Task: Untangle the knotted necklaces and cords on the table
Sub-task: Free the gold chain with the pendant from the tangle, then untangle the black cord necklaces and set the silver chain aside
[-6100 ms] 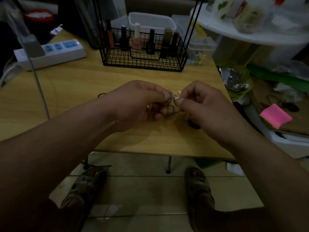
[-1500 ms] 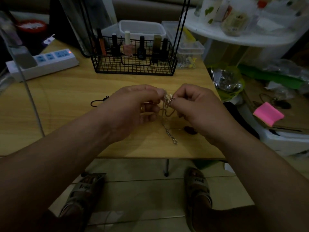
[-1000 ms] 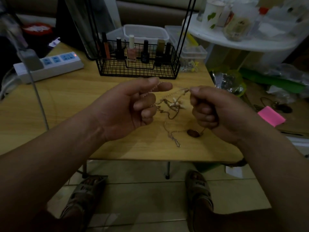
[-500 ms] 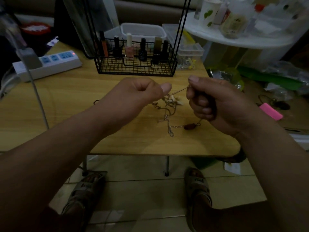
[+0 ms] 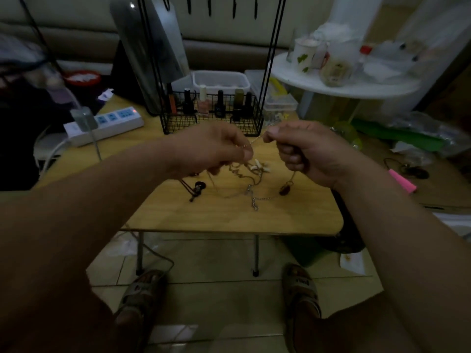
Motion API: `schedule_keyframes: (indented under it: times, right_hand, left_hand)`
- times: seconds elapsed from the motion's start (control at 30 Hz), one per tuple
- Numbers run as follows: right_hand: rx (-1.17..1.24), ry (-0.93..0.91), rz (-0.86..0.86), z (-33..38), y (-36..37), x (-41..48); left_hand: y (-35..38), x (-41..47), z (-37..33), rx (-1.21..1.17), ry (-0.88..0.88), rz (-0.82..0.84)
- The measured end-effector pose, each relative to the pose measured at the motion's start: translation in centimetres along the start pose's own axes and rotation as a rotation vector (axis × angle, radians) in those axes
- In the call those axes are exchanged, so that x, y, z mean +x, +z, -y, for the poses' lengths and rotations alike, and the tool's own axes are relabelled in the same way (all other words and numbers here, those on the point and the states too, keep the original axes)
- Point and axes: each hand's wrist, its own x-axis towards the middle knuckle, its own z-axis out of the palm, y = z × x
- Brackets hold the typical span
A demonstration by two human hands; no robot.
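Necklaces (image 5: 251, 174) hang as a knotted cluster between both hands, over the table (image 5: 229, 217) towards its front right corner, with loose ends trailing on the wood. The left hand (image 5: 211, 151) has curled fingers that pinch a thin chain (image 5: 256, 140). The right hand (image 5: 305, 151) is fisted and pinches the same chain, which runs straight between them. A brown pendant (image 5: 285, 188) hangs below the right hand. A black cord (image 5: 197, 189) lies left of the cluster.

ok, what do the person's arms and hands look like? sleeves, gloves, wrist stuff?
Left hand and right hand are bare, no gloves. The left forearm and right forearm are uncovered to the frame edge, no sleeves in view. No watch, band or marking shows. Too dim to judge rings.
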Motion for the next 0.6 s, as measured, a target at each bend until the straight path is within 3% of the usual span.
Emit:
schedule_keyframes:
  times: [0.17, 0.37, 0.6]
  right_hand:
    - [0.04, 0.005, -0.065, 2.5, -0.8, -1.2]
    - [0.024, 0.013, -0.05, 6.0, 0.3, -2.3]
    - [-0.138, -0.152, 0.017, 15.2, 2.8, -2.2]
  left_hand:
    - [-4.1, -1.6, -3.5, 0.357, 0.087, -0.21]
    - [-7.0, -3.1, -8.0, 0.196, 0.158, -0.247]
    - [-8.3, -2.9, -13.5, 0.273, 0.23, -0.319]
